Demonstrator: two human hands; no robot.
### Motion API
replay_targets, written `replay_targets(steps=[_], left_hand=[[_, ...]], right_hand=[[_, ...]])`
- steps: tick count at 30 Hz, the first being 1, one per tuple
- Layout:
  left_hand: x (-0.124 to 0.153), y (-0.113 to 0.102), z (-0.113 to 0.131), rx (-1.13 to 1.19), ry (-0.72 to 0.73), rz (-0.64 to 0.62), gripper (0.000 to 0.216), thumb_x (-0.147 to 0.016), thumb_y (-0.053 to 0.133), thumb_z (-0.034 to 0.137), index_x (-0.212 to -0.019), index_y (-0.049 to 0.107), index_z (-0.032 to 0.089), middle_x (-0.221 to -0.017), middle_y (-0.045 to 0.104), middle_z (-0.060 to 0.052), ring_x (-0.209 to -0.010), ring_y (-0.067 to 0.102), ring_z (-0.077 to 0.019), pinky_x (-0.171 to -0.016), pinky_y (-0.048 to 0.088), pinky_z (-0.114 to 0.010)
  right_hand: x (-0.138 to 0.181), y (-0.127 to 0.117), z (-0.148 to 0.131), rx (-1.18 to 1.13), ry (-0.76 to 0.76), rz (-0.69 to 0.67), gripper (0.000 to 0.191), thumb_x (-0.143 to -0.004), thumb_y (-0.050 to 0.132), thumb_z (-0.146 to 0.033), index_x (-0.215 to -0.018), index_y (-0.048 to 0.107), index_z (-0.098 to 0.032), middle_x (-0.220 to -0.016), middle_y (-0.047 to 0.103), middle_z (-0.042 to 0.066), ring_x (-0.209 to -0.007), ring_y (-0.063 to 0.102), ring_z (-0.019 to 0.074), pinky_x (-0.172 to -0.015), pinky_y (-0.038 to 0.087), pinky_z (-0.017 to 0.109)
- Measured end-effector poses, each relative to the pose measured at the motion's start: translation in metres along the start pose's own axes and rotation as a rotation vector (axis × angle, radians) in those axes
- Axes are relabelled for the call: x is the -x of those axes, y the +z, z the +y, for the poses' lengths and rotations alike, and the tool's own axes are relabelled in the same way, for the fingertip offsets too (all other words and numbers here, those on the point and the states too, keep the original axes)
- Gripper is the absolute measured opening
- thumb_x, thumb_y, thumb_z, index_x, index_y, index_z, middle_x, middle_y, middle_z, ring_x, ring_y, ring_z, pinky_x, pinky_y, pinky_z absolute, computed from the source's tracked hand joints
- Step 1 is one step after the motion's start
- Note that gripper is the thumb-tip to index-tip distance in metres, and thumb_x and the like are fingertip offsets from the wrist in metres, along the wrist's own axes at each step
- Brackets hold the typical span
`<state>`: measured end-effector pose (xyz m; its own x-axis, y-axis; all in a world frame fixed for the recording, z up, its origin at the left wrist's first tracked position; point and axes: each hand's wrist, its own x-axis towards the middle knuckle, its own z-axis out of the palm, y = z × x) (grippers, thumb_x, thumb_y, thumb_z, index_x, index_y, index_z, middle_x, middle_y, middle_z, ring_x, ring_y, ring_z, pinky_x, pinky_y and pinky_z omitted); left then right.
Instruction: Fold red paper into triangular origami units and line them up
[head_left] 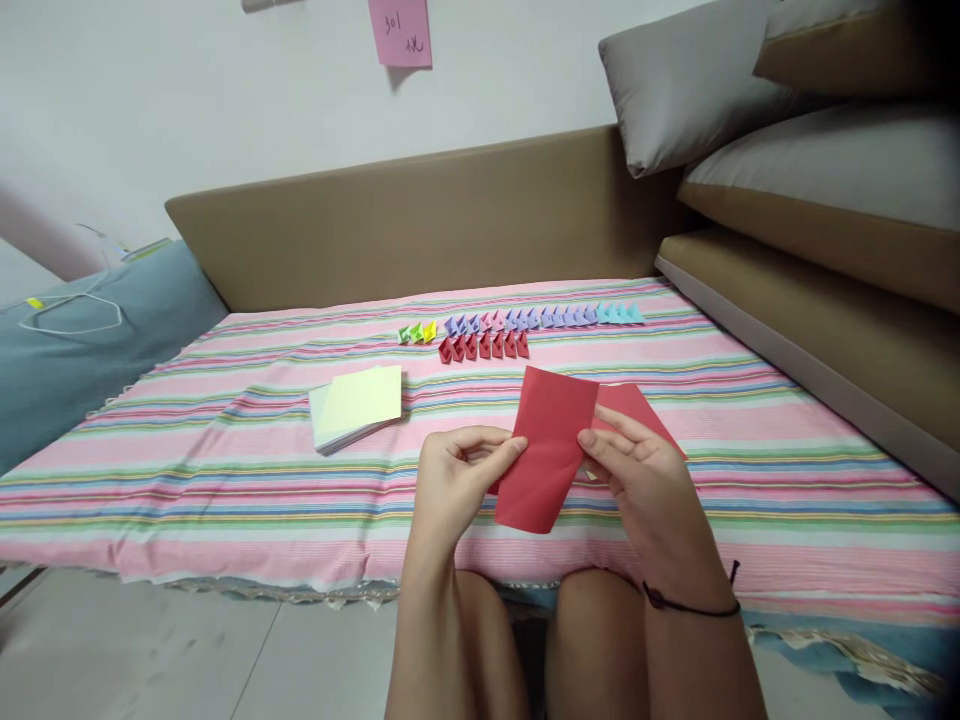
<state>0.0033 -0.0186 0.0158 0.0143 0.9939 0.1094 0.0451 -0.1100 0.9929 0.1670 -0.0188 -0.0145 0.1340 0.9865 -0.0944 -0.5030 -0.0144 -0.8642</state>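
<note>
A folded sheet of red paper (546,450) is held up between my two hands, with a faint crease across it. My left hand (469,465) pinches its left edge between thumb and fingers. On the opposite edge, my right hand (637,460) grips it the same way, a dark cord bracelet on that wrist. Behind the right hand lies more red paper (637,405) on the striped cloth, partly hidden by the fingers. Farther back stands a row of small red folded-paper pieces (484,346).
A stack of pale yellow paper (364,400) lies to the left on the striped cloth (225,430). Behind the red row, blue, pink, purple and turquoise folded pieces (555,317) stand beside green and yellow ones (417,333). Cushions (817,200) are piled at the right.
</note>
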Motion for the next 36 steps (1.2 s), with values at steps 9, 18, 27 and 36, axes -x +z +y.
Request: replay_targets(steps=[9,18,27,36], left_hand=[[0.0,-0.006,-0.003,-0.018,-0.011,-0.095,0.015,-0.069,0.073,0.027,-0.069,0.072,0.012,-0.062,0.069,-0.003,-0.054,0.056,-0.0089,-0.05,0.043,-0.017],[0.001,-0.01,-0.002,-0.046,-0.029,-0.146,0.016,-0.069,0.073,0.028,-0.069,0.072,0.013,-0.062,0.067,-0.003,-0.054,0.054,-0.0081,-0.05,0.042,-0.017],[0.003,-0.015,-0.003,-0.088,-0.017,-0.152,0.015,-0.069,0.073,0.028,-0.067,0.072,0.013,-0.06,0.067,-0.003,-0.053,0.052,-0.0085,-0.05,0.041,-0.018],[0.002,-0.016,-0.003,-0.095,-0.016,-0.155,0.017,-0.069,0.072,0.03,-0.068,0.072,0.013,-0.062,0.068,-0.005,-0.055,0.056,-0.0121,-0.05,0.042,-0.022]], right_hand=[[0.0,0.002,0.0,-0.021,-0.042,0.075,0.053,-0.059,0.082,-0.024,-0.107,0.062,-0.015,-0.077,0.072,0.004,-0.067,0.065,0.0128,-0.062,0.052,0.023],[0.001,0.001,-0.003,-0.045,-0.109,0.168,0.043,-0.059,0.083,-0.024,-0.099,0.067,-0.018,-0.077,0.071,0.002,-0.069,0.064,0.0111,-0.064,0.052,0.021],[0.002,0.001,-0.007,-0.041,-0.14,0.168,0.04,-0.063,0.08,-0.026,-0.1,0.068,-0.019,-0.071,0.069,0.001,-0.063,0.061,0.0102,-0.059,0.051,0.021],[0.007,0.005,-0.01,-0.035,-0.268,0.23,0.033,-0.063,0.078,-0.02,-0.094,0.067,-0.02,-0.062,0.063,-0.004,-0.06,0.059,0.0104,-0.062,0.049,0.024]])
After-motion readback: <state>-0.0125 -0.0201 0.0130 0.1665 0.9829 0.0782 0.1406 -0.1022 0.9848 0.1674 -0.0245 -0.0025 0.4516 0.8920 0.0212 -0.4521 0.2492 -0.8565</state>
